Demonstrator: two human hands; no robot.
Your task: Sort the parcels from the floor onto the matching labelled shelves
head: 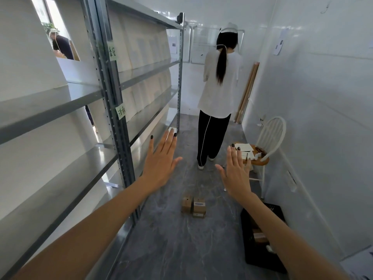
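Note:
Two small brown cardboard parcels (pixel 194 207) lie side by side on the grey floor ahead of me; the right one carries a blue label. My left hand (pixel 161 162) and my right hand (pixel 236 170) are stretched forward above them, palms down, fingers spread, holding nothing. On my left runs a grey metal shelving unit (pixel 113 93), its upright bearing two green handwritten labels (pixel 120 112). A black crate (pixel 260 237) with more parcels inside sits on the floor at my right, partly hidden by my right forearm.
A person in a white top and black trousers (pixel 218 93) stands in the aisle with their back to me. A white chair (pixel 266 146) with papers on its seat stands against the right wall. The aisle is narrow. Another person shows through the shelves, far left.

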